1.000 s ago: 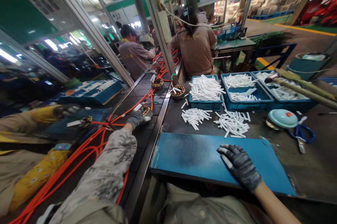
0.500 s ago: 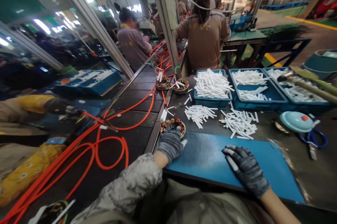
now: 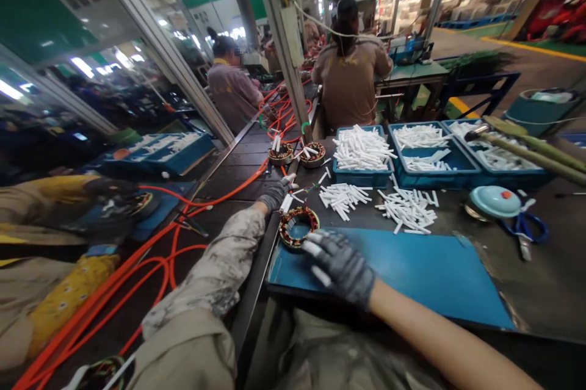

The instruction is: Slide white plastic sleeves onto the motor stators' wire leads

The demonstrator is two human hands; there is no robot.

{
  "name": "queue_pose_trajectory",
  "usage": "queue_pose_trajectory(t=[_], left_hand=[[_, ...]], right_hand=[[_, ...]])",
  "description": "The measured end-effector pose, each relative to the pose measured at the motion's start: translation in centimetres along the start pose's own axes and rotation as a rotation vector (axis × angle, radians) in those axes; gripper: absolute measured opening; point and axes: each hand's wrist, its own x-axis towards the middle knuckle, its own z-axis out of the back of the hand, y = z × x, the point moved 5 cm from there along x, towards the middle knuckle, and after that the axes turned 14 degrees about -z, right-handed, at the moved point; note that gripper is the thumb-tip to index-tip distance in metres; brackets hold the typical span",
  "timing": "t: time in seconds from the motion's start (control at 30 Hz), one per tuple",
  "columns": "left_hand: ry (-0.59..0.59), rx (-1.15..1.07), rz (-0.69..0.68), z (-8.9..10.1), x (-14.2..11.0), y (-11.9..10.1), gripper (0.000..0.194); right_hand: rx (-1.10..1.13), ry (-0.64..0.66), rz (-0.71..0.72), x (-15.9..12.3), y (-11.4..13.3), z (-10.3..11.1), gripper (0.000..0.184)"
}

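Observation:
A motor stator [image 3: 300, 245], a ring with copper-red windings, lies at the left end of the blue mat [image 3: 394, 268]. Fingers stretched and slightly apart, my right hand [image 3: 343, 265] rests beside it, fingertips at its near right rim. My left hand [image 3: 276, 193] is beyond the ring at the conveyor's edge, its fingertips closed around an orange cable [image 3: 283, 170] that runs towards the stator; the grip is partly hidden. White sleeves [image 3: 287, 202] and thin wires lie just below that hand. Both hands wear grey striped gloves with pale fingertips.
Two more stators [image 3: 280, 155] sit farther up the conveyor [image 3: 233, 161]. Loose white tubes [image 3: 345, 199] lie behind the mat, before blue bins [image 3: 364, 177] of tubes. Blue-handled scissors [image 3: 526, 231] and a round light-blue container [image 3: 494, 202] stand right. A co-worker's arms [image 3: 77, 268] are left.
My left hand has left the stator and moved forward to the cable. My right hand has come left across the mat to the stator. At left, the co-worker's hands have shifted to another ring.

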Motion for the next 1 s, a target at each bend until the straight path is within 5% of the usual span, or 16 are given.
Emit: queue_pose_trajectory(t=[0.1, 0.2, 0.4, 0.47, 0.57, 0.7, 0.8, 0.93, 1.0], left_hand=[[0.176, 0.027, -0.006, -2.6, -0.2, -0.3, 0.026], [0.255, 0.079, 0.039, -2.3, -1.9, 0.7, 0.032], [0.315, 0.05, -0.018, 1.0, -9.1, -0.4, 0.021], [0.276, -0.083, -0.081, 1.4, -10.7, -2.1, 0.027], [0.109, -0.584, -0.171, 0.9, -10.9, -4.6, 0.047], [-0.023, -1.145, -0.116, -1.0, -9.9, -5.4, 0.064], [-0.046, -1.154, -0.098, -0.7, -10.3, -4.9, 0.08], [-0.316, -0.831, -0.192, 3.2, -10.7, -5.4, 0.053], [-0.205, -0.66, -0.332, 3.8, -10.0, -7.6, 0.041]], right_hand=[[-0.04, 0.241, -0.05, 4.5, 1.9, -3.8, 0.078], [-0.089, 0.325, -0.111, 5.8, 1.3, -5.3, 0.08], [-0.09, 0.293, 0.036, 3.6, -3.4, -1.5, 0.041], [-0.134, 0.222, 0.024, 3.6, -5.6, 0.1, 0.039], [-0.086, 0.184, -0.088, 4.5, -8.5, 1.1, 0.031], [0.145, 0.092, -0.169, 4.5, -10.6, 1.7, 0.034], [0.221, 0.028, -0.182, 2.6, -10.5, 2.8, 0.039], [0.314, -0.026, -0.075, 0.6, -7.7, 3.4, 0.039], [0.261, -0.001, -0.069, 0.8, -6.2, 2.4, 0.043]])
